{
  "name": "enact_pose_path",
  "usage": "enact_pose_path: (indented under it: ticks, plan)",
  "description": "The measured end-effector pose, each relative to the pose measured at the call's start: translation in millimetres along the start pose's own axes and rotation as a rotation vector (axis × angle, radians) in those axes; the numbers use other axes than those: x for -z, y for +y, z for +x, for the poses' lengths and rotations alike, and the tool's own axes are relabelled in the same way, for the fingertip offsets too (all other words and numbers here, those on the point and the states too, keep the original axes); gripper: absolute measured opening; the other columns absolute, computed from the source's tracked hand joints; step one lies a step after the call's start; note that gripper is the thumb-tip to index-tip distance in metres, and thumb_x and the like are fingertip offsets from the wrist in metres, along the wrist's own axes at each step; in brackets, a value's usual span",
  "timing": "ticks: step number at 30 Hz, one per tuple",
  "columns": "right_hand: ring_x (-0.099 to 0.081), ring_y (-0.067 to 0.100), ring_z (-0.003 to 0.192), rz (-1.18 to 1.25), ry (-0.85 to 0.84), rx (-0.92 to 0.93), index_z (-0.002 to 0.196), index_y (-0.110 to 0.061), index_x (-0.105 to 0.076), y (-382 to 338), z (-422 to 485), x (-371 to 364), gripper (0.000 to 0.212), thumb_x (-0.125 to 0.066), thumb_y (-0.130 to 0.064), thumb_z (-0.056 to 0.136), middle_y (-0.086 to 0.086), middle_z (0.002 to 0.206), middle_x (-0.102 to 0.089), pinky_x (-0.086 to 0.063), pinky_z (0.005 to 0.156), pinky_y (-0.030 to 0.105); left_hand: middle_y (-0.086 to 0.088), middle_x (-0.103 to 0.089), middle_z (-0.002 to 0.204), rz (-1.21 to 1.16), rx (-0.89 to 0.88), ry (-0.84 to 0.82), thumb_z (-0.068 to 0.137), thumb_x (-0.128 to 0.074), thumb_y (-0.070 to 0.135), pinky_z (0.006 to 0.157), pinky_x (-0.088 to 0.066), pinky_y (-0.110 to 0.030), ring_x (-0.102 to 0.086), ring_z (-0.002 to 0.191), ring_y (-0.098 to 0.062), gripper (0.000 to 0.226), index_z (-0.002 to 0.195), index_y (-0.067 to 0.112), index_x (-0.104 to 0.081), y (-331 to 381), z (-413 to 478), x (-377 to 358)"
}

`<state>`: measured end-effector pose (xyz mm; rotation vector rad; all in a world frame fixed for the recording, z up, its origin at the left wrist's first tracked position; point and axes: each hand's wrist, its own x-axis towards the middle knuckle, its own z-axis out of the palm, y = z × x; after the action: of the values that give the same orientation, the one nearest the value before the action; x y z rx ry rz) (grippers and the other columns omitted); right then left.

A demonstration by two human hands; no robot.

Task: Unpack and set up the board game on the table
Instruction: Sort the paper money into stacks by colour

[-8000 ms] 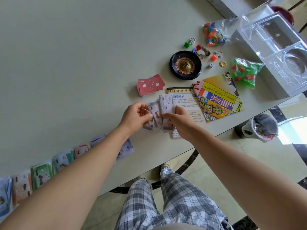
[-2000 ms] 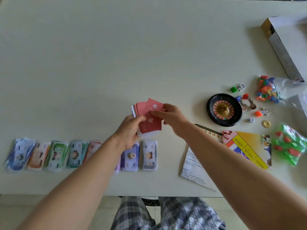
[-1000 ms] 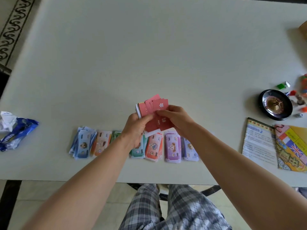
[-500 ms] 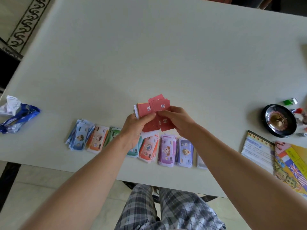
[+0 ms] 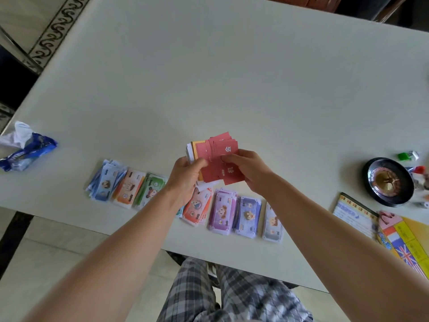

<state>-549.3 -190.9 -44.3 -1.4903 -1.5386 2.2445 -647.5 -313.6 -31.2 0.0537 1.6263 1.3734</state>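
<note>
Gripping the fanned red cards (image 5: 218, 149) in the left hand (image 5: 185, 177), with fingers curled round them; pinching the front cards with the right hand (image 5: 249, 169), thumb on top. Holding the cards in the air just beyond the banknote row (image 5: 222, 211) on the tabletop (image 5: 209, 77), near the row's middle.

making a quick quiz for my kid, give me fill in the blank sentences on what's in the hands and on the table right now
1. The left hand and right hand together hold a fan of cards that are mostly ____ in colour.
2. The play money piles lie in a ____ along the near edge of the table.
3. The roulette wheel sits on the person's ____ side.
4. The crumpled wrapper at the far left is white and ____.

Missing words: red; row; right; blue
</note>
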Motion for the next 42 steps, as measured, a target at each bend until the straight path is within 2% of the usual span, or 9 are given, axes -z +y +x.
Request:
enact_pose_path:
  ticks: [6, 12, 16, 22, 27, 31, 36, 40, 42]
  plan:
    - [-0.066, 0.023, 0.081, 0.080, -0.024, -0.003, 0.099, -0.006, -0.067, 0.5, -5.4, 12.2, 0.014, -0.065, -0.008, 0.086, 0.012, 0.093, -0.069, -0.058, 0.078, 0.038, -0.007, -0.070, 0.069, -0.054, 0.014, 0.040, 0.086, -0.058, 0.000, 0.066, -0.055, -0.032, -0.068, 0.066, -0.021, 0.015, 0.077, 0.010, -0.065, -0.3, -3.5, -13.6]
    - [-0.065, 0.020, 0.080, 0.098, -0.046, 0.006, 0.108, -0.003, -0.065, 3.5, -11.6, 22.2, 0.021, -0.062, -0.006, 0.088, 0.012, 0.094, -0.068, -0.056, 0.068, 0.032, -0.011, -0.074, 0.085, 0.013, -0.006, 0.050, 0.081, -0.073, 0.009, 0.070, -0.057, -0.034, -0.072, 0.080, -0.027, 0.012, 0.093, 0.009, -0.070, -4.9, -6.6, -19.2]
    - [-0.066, 0.021, 0.080, 0.117, -0.060, 0.000, 0.105, -0.002, -0.065, 4.6, -13.0, 25.3, 0.018, -0.062, -0.007, 0.088, 0.012, 0.093, -0.068, -0.056, 0.070, 0.034, -0.013, -0.073, 0.090, 0.013, 0.024, 0.053, 0.082, -0.069, 0.014, 0.087, -0.053, -0.046, -0.070, 0.088, -0.029, 0.006, 0.085, 0.009, -0.068, -5.3, -6.0, -20.3]
    - [-0.065, 0.022, 0.083, 0.088, -0.075, 0.018, 0.105, -0.006, -0.066, 5.1, -12.6, 28.6, 0.017, -0.059, -0.006, 0.090, 0.013, 0.096, -0.069, -0.055, 0.071, 0.032, -0.001, -0.074, 0.077, 0.058, -0.026, 0.081, 0.083, -0.071, 0.012, 0.068, -0.052, -0.028, -0.070, 0.073, -0.014, 0.003, 0.084, 0.014, -0.069, -4.3, -7.5, -27.3]
    - [-0.064, 0.022, 0.080, 0.124, -0.072, 0.007, 0.099, -0.007, -0.064, 4.0, -12.1, 29.2, 0.012, -0.055, -0.004, 0.091, 0.012, 0.092, -0.067, -0.055, 0.068, 0.032, -0.002, -0.070, 0.074, 0.051, 0.001, 0.097, 0.085, -0.066, 0.012, 0.075, -0.046, -0.031, -0.064, 0.079, -0.018, 0.012, 0.074, 0.016, -0.063, -6.1, -7.3, -30.8]
    - [-0.064, 0.019, 0.074, 0.121, -0.004, 0.052, 0.101, -0.007, -0.059, 1.7, -12.5, 29.3, 0.010, -0.053, -0.004, 0.093, 0.011, 0.092, -0.065, -0.054, 0.060, 0.031, -0.005, -0.073, 0.082, -0.028, 0.041, 0.111, 0.082, -0.064, 0.013, 0.086, -0.049, -0.040, -0.067, 0.086, -0.024, 0.005, 0.085, 0.011, -0.067, -3.7, -6.3, -30.3]
    - [-0.067, 0.021, 0.075, -0.205, 0.134, 0.249, 0.103, -0.008, -0.055, -4.1, -12.2, 30.6, 0.012, -0.053, -0.004, 0.092, 0.004, 0.087, -0.064, -0.059, 0.062, 0.033, -0.007, -0.069, 0.075, -0.151, 0.027, 0.183, 0.087, -0.058, 0.006, 0.065, -0.051, -0.030, -0.063, 0.062, -0.019, 0.013, 0.092, 0.010, -0.069, -0.7, -1.6, -30.5]
    - [-0.063, 0.018, 0.069, -0.543, 0.015, 0.314, 0.099, -0.013, -0.054, -3.6, -12.9, 24.6, 0.010, -0.054, -0.007, 0.090, -0.001, 0.079, -0.062, -0.051, 0.053, 0.019, -0.006, -0.067, 0.068, 0.078, -0.030, 0.140, 0.083, -0.067, 0.010, 0.065, -0.055, -0.031, -0.062, 0.060, -0.018, 0.002, 0.081, 0.011, -0.068, -6.1, -0.9, -39.7]
    - [-0.062, 0.021, 0.064, -0.656, 0.065, 0.381, 0.096, -0.012, -0.055, -2.6, -10.3, 28.6, 0.006, -0.054, -0.009, 0.091, 0.002, 0.075, -0.063, -0.051, 0.050, 0.024, -0.005, -0.067, 0.069, 0.091, -0.052, 0.167, 0.084, -0.065, 0.009, 0.057, -0.054, -0.025, -0.061, 0.060, -0.016, 0.004, 0.082, 0.012, -0.068, -7.3, 0.7, -43.1]
